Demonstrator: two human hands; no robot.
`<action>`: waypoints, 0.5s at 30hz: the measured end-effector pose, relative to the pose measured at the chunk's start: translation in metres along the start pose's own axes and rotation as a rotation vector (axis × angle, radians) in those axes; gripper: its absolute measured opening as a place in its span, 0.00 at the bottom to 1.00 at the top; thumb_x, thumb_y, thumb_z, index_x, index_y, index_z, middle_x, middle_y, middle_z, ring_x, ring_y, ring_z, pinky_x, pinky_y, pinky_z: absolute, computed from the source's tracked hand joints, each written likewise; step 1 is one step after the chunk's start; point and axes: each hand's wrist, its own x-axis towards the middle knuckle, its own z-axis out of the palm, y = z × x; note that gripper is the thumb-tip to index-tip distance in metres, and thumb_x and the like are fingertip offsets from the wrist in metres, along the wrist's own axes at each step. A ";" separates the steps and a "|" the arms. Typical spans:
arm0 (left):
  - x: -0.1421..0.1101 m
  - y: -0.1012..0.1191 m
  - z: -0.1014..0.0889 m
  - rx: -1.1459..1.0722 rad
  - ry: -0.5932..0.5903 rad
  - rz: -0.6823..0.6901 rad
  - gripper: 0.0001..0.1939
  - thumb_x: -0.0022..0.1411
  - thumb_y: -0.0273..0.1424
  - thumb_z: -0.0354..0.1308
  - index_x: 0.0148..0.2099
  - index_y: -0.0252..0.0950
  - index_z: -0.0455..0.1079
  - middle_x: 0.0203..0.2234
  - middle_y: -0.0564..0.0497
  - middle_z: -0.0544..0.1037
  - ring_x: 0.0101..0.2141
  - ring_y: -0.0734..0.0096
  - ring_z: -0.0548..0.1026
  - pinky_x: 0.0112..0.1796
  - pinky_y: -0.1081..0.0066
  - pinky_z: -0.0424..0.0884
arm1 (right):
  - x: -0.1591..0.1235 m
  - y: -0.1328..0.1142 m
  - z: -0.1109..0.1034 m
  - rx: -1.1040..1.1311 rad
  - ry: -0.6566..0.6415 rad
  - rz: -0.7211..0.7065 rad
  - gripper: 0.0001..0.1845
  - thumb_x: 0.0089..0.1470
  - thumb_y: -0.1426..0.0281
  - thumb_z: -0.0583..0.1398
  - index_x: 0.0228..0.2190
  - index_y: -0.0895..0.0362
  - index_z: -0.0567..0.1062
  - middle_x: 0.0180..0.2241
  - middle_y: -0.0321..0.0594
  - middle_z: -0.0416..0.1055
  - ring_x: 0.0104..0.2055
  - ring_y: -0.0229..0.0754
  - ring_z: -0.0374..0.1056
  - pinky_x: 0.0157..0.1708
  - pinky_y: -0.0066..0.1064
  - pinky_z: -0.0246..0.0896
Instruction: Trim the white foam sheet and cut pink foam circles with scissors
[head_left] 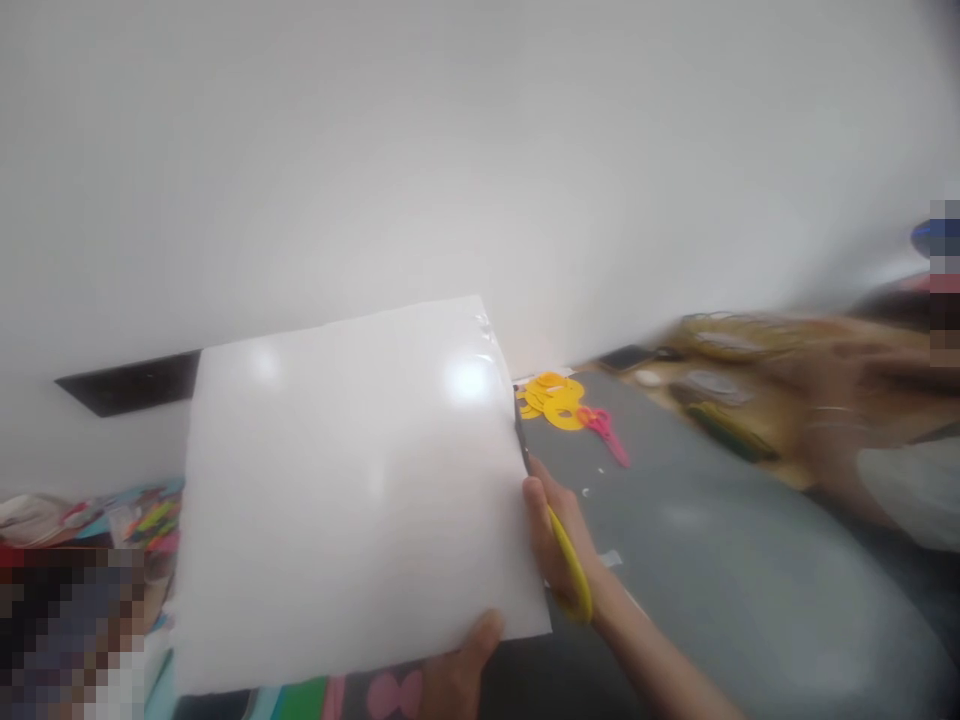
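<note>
A large white glossy sheet point(345, 500) is held up in front of me, tilted, with light glaring off its surface. My left hand point(461, 665) grips its bottom edge, thumb on the face and the other fingers hidden behind. At the right edge, my right hand point(551, 530) is closed around scissors with a yellow handle point(574, 575). Their dark blade lies along the sheet's right edge; whether it is cutting cannot be made out. My right thumb presses against the sheet near that edge.
Yellow cut-out shapes point(559, 400) and pink scissors point(607, 435) lie on the grey table point(690, 530), with small white scraps. Another person's arm point(832, 420) reaches over items at right, blurred. Colourful craft materials point(154, 525) lie at left. A white wall point(480, 150) rises behind.
</note>
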 end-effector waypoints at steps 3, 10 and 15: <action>0.001 0.000 -0.002 0.060 -0.004 0.041 0.09 0.46 0.40 0.64 0.28 0.41 0.77 0.25 0.49 0.82 0.44 0.54 0.77 0.56 0.63 0.65 | -0.002 -0.001 0.001 0.014 0.011 -0.018 0.34 0.61 0.48 0.38 0.50 0.57 0.69 0.22 0.38 0.72 0.26 0.47 0.68 0.25 0.33 0.61; 0.003 -0.003 0.000 0.002 0.024 -0.001 0.17 0.46 0.43 0.64 0.32 0.36 0.78 0.33 0.43 0.82 0.45 0.49 0.77 0.58 0.56 0.60 | -0.004 0.000 0.002 -0.016 0.035 -0.004 0.34 0.62 0.49 0.39 0.44 0.57 0.74 0.26 0.41 0.73 0.26 0.46 0.68 0.26 0.34 0.62; 0.003 -0.010 0.002 0.008 0.104 0.066 0.16 0.45 0.43 0.65 0.33 0.37 0.77 0.36 0.43 0.82 0.48 0.49 0.74 0.59 0.56 0.58 | -0.002 0.001 -0.002 0.043 -0.005 0.035 0.35 0.61 0.50 0.43 0.60 0.59 0.57 0.31 0.45 0.75 0.31 0.49 0.71 0.30 0.35 0.65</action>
